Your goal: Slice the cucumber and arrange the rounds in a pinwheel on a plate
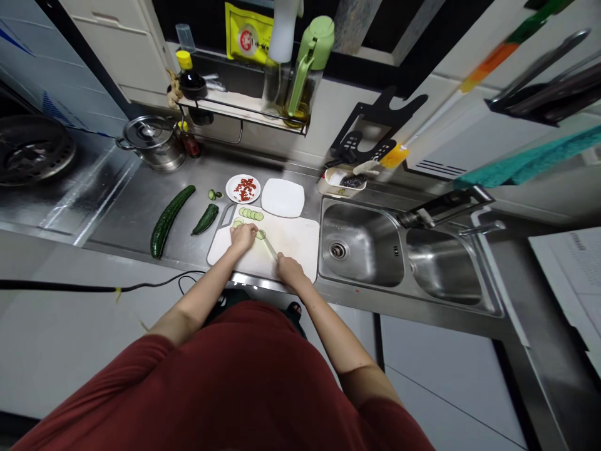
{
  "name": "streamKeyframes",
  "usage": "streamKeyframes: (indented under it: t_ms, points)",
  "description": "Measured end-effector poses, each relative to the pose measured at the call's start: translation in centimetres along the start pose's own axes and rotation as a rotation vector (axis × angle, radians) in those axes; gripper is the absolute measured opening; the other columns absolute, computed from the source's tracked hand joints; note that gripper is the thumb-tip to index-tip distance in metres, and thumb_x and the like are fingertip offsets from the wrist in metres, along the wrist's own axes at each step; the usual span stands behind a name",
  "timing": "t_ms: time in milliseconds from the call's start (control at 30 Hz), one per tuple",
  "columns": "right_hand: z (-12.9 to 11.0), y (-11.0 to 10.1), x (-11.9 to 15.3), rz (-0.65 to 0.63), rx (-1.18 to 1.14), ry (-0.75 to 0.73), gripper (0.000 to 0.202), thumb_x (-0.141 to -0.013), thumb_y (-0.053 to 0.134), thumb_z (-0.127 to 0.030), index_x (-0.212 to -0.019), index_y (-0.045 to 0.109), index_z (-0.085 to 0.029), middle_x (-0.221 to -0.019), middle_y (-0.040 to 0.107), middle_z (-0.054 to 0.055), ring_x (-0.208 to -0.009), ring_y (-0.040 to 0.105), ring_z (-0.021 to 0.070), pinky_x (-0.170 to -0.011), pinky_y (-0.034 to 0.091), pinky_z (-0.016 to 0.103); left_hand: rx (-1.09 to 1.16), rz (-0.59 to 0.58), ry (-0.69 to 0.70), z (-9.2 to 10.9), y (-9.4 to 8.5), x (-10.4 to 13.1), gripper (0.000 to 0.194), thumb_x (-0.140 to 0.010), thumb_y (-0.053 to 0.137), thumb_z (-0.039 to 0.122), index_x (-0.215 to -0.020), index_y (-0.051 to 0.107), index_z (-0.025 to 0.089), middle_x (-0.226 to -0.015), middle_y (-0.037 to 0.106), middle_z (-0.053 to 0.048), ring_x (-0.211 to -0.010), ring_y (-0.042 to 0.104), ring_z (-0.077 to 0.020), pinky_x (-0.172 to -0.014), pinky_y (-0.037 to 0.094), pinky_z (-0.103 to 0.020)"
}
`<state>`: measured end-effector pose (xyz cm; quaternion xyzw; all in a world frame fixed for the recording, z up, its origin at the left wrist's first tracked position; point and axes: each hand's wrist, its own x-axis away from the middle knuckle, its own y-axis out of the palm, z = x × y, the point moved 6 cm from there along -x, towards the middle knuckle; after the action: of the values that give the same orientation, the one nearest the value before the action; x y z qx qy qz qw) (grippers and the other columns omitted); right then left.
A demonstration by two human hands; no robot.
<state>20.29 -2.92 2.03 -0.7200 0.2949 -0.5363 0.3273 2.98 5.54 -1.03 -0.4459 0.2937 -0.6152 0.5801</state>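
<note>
My right hand (290,270) is wrapped round the handle of a knife (269,246), whose blade points away and to the left over the white cutting board (295,250). A pale green cucumber slice (261,234) is at the blade's tip. My left hand (243,238) is closed at the left of the board, its fingertips at the edge of that slice. Beyond it lies a row of overlapping cucumber slices (251,214), with more slices partly hidden by the left hand. A cut piece of cucumber (205,219) rests on the counter left of the board.
Behind the board stand a plate of chopped red pieces (245,189) and a square white plate (282,198). A whole cucumber (171,220) and cucumber ends (215,195) lie left. A lidded pot (153,143) stands further back. The double sink (364,244) adjoins on the right.
</note>
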Motion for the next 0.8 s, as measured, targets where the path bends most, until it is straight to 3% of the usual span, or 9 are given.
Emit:
streamKeyframes:
  t_ms: [800]
  points:
    - [-0.09,-0.17,-0.36,-0.012,0.003,-0.002,0.029,-0.091,0.036,-0.011,-0.116,0.049,-0.013,-0.106,0.066,0.018,-0.097,0.065,0.0271,-0.075,0.048,0.034,-0.006,-0.017,0.006,0.24,-0.38,-0.04,0.027,-0.085,0.045,0.022,-0.096,0.070,0.027,-0.103,0.072,-0.005,-0.103,0.060,-0.0244,-0.091,0.033,-0.041]
